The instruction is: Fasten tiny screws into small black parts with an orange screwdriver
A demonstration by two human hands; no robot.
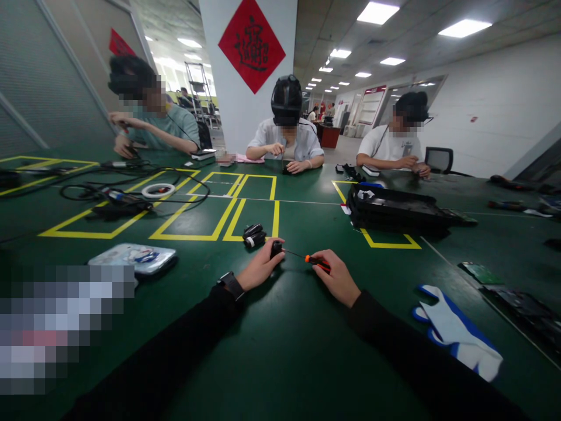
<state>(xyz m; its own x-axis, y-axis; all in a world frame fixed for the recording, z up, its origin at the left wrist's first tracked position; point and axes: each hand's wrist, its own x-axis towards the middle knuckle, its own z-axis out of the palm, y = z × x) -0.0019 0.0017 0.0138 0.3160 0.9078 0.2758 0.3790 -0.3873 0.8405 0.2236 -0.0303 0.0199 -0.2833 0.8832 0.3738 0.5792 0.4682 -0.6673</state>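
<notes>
My left hand [259, 270] grips a small black part [276, 249] between thumb and fingers, just above the green table [280, 356]. In my right hand [336, 278] is a screwdriver [319, 264] with a red and black handle and an orange collar. Its thin shaft points left, and the tip reaches the black part; the exact contact point is too small to make out. Just beyond my left hand lie several black cylindrical pieces [254, 235], one with a white band.
A blue and white glove [458, 333] lies right of my right arm. Left are a phone-like case [134, 257], cables [118, 202] and a white ring [158, 190]. A black casing [394, 207] stands right of centre. Three people sit across the table, hands busy with small items.
</notes>
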